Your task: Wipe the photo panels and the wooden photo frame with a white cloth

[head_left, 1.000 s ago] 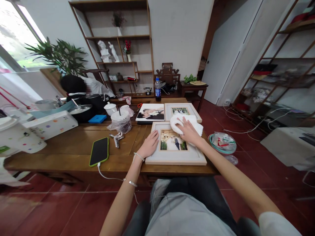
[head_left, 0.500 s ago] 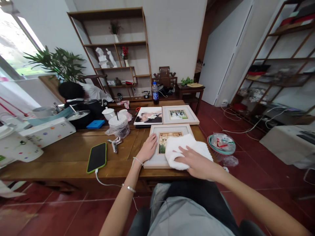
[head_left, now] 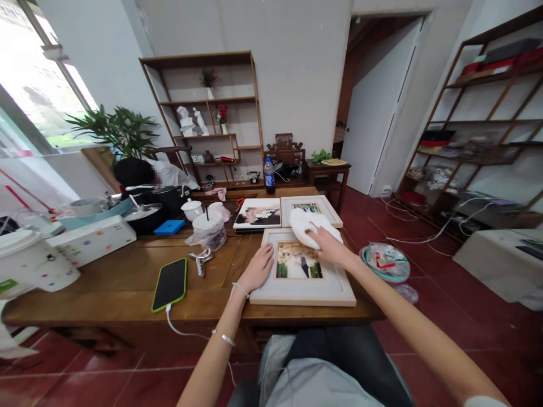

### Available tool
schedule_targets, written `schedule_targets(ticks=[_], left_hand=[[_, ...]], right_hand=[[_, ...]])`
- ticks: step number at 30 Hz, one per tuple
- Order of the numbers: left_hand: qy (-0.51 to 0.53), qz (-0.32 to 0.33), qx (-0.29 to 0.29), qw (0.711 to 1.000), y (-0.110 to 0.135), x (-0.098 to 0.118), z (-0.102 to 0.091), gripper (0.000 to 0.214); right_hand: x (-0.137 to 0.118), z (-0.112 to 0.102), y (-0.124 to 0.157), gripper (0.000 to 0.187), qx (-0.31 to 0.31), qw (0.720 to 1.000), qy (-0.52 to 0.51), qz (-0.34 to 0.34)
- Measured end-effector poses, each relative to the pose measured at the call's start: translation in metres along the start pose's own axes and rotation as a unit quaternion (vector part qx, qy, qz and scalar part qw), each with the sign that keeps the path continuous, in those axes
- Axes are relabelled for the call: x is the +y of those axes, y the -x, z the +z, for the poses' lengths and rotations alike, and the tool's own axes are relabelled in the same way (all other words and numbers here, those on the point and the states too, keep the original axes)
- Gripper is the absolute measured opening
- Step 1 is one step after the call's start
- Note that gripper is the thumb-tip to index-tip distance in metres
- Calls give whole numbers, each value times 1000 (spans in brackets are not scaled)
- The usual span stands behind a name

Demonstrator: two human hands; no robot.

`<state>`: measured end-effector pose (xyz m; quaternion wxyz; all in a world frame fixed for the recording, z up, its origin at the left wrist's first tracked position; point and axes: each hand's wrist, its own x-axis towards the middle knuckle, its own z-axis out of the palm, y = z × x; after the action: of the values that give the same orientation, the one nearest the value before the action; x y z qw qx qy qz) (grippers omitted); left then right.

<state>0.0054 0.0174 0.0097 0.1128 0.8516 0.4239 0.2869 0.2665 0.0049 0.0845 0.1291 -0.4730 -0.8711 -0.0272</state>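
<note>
A picture frame (head_left: pixel 305 293) with a pale wooden edge and a wide light mat lies flat at the table's front, a wedding photo in its middle. My left hand (head_left: pixel 258 269) rests on its left side, fingers stretched out. Under my right hand (head_left: pixel 328 244) is a fluffy white cloth (head_left: pixel 306 225), bunched at the frame's far right edge. The cloth partly covers a second picture frame (head_left: pixel 333 213) lying behind the first. Beside that lies a photo panel (head_left: pixel 267 210) with a white edge.
A phone (head_left: pixel 170 284) on a cable, a shiny metal piece (head_left: pixel 201 261), a bagged drink cup (head_left: pixel 208 226) and a blue box (head_left: pixel 168 227) are left on the table (head_left: pixel 220 294). A dark drink bottle (head_left: pixel 269 175) stands behind. A person's head (head_left: pixel 134 172) is at far left.
My right hand has pushed the white cloth away from me, from the near right of the front frame to its far edge, uncovering the photo. My left hand stays on the frame.
</note>
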Motion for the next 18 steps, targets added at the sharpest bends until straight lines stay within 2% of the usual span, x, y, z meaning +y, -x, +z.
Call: schedule_targets(ticks=[4,7,10,14,18], left_hand=[[7,-14,-2,1000,0,-2,1,43],[19,-26,3,999,-1,-5,4,41],[28,-31,9,999,-2,-6,6,41],[26,-34,14,999,0,-4,7,42],[28,-35,24,999,2,-1,8,42]], right_hand=[[-2,14,-26,66,-34,997,67,-18],[-19,19,-23,64,-55,995,78,-23],[-39,8,1,64,-88,994,47,-47],[-69,-23,46,63,-165,984,-20,-72],[-92,-43,81,62,-184,979,-53,-67]])
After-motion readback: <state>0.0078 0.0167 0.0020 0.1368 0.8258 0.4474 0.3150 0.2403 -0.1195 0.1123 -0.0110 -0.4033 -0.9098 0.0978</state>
